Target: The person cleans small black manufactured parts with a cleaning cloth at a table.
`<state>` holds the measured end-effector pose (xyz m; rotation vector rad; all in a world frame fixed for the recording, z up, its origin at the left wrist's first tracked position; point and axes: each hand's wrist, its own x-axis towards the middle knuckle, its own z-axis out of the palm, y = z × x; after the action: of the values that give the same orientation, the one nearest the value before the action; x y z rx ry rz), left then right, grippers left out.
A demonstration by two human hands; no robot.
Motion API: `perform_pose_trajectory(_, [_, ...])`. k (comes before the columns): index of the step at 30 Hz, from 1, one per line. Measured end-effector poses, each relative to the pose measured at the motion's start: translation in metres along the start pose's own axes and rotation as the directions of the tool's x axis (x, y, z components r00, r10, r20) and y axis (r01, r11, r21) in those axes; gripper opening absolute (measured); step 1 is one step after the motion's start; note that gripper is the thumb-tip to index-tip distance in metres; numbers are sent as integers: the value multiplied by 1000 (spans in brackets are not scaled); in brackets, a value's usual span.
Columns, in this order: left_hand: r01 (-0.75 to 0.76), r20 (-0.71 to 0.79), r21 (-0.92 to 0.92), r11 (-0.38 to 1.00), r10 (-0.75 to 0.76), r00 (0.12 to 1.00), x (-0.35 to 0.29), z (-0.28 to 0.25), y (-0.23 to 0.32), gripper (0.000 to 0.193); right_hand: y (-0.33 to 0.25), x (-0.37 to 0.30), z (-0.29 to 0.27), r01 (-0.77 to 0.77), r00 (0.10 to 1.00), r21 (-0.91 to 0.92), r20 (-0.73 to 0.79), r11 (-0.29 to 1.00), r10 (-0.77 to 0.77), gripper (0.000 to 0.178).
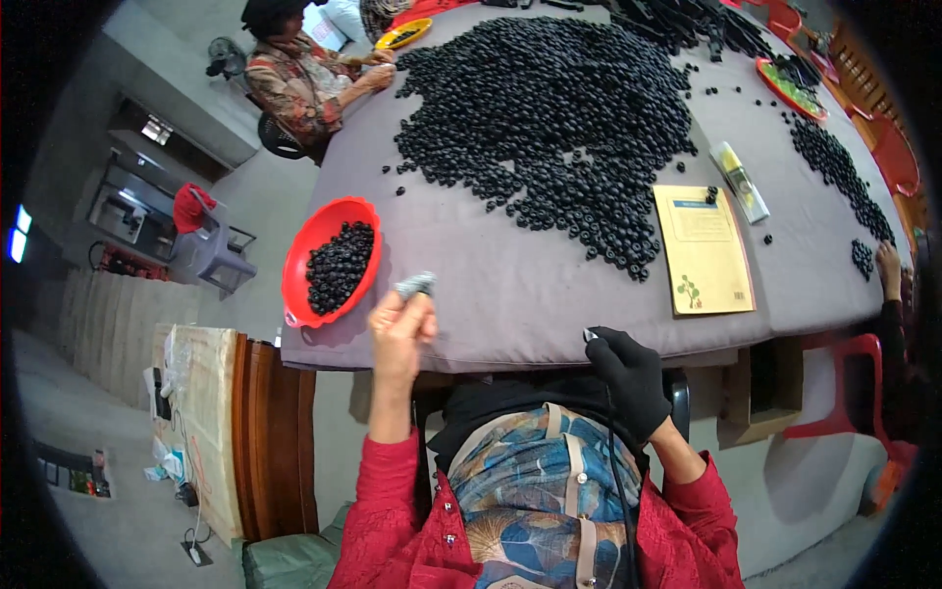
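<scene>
Leaving room between, hands [400, 322] [631, 376] are near the table [510, 324] edge

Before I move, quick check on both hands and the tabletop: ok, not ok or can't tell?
1. Left hand gripping the small grey object: ok, between the fingers; what it is, cannot tell.
2. Right hand in a black glove empty: cannot tell; a small pale spot shows at the fingertips.
3. Red oval bowl clear of the table edge: not ok, its rim appears to reach the left edge.
4. Large pile of small, round black beads fully gathered: not ok, strays lie around it.
5. Yellow rectangular booklet clear of beads: not ok, some sit near its upper right corner.
</scene>
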<state>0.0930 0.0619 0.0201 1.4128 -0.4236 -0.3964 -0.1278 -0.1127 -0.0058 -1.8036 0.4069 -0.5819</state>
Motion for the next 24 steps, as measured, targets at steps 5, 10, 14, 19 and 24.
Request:
perform_pose_trajectory(5, [-104,-266,238,966,167,949,45,-92,18,11,-5,1,8,-308,951,170,15,936,310,27])
perform_pose_trajectory(10, [15,-409,467,884,201,890,70,-130,19,15,-1,2,12,-249,968,144,24,958,248,28])
perform_pose_trajectory(14, [-217,-146,784,582,513,846,78,-124,-17,25,-7,5,15,-391,920,222,70,893,386,29])
perform_pose_trajectory(19, [-380,239,654,654,298,924,46,15,-32,16,0,4,15,-358,934,177,78,917,350,34])
perform_pose_trajectory(24, [-378,390,484,789,192,901,44,107,-66,19,3,0,9,-326,945,202,48,924,323,32])
